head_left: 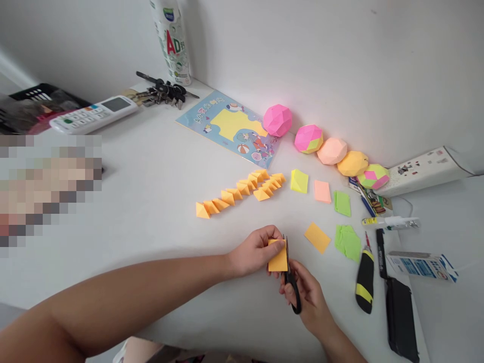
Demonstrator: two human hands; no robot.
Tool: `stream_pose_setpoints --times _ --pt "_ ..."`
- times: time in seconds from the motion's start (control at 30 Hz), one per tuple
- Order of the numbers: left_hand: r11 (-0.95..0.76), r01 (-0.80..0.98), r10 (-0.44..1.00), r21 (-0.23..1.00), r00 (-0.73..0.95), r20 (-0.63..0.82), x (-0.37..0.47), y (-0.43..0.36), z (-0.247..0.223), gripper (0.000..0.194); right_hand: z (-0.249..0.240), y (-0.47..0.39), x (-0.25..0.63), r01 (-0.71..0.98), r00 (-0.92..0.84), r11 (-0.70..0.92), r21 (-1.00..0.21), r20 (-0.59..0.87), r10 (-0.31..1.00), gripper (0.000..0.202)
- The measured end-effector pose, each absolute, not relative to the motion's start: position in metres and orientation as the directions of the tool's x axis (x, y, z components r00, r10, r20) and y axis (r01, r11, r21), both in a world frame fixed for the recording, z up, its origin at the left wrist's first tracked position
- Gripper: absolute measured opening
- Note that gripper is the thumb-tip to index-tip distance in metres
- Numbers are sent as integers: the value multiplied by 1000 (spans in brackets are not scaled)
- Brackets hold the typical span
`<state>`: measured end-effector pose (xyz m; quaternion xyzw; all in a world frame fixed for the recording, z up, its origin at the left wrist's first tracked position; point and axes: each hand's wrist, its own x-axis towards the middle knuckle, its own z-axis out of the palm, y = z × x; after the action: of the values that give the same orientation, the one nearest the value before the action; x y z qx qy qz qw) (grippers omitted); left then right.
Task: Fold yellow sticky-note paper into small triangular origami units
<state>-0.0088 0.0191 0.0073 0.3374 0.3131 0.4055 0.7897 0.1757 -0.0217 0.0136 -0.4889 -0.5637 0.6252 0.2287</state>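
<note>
Near the front of the white table, my left hand pinches a small orange paper sheet between thumb and fingers. My right hand is wrapped round the black handles of a pair of scissors. The blades run along the sheet's right edge and point away from me; whether they are parted is hard to tell. Just to the right lies a loose orange paper rectangle. Beyond my hands, folded orange paper pieces lie in overlapping rows.
Yellow, peach and green paper stacks lie right of the rows. Faceted paper balls line the wall. A screwdriver and black case are at right; keys, a bottle and a remote-like device at left.
</note>
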Motion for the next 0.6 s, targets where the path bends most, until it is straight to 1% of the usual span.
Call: stream_pose_setpoints --times 0.2,0.4,0.6 --pt "450 -421 836 787 508 -207 -9 20 6 32 20 -21 171 270 -458 -232 -934 -337 823 36" --pt "454 -411 828 790 522 -205 -9 19 9 33 14 -24 173 264 -440 -262 -928 -357 824 35" --pt "448 -412 833 793 515 -203 -9 18 8 33 11 -23 170 258 -423 -217 -942 -312 851 38"
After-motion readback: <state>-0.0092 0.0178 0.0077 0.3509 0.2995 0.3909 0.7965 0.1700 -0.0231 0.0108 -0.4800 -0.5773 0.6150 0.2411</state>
